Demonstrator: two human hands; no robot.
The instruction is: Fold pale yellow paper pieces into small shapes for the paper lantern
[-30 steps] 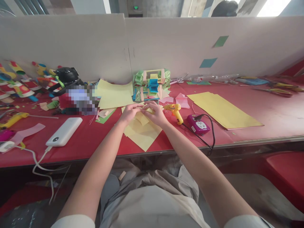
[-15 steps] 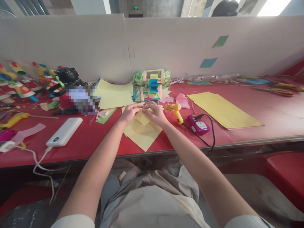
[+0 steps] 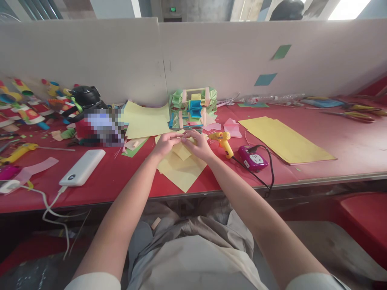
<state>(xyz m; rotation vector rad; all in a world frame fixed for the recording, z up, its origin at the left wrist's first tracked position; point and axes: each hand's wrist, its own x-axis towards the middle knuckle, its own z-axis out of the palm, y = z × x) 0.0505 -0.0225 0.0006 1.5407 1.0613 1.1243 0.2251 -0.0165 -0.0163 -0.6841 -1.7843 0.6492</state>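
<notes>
My left hand (image 3: 165, 144) and my right hand (image 3: 197, 144) meet at the upper part of a small folded yellow paper (image 3: 182, 152), their fingers bent and pressed on it. Beneath it a larger pale yellow sheet (image 3: 185, 175) lies with one corner toward the table's front edge. A yellow glue gun (image 3: 224, 143) lies just right of my right hand. Behind my hands stands a paper model (image 3: 195, 106) in green, blue and pink. My fingers partly hide the folded paper's top.
Right of the glue gun is a purple power socket (image 3: 253, 158) with a black cable, then stacked yellow sheets (image 3: 287, 141). At left lie a white power bank (image 3: 82, 168) and a black bottle (image 3: 86, 96). A partition (image 3: 90, 52) stands behind.
</notes>
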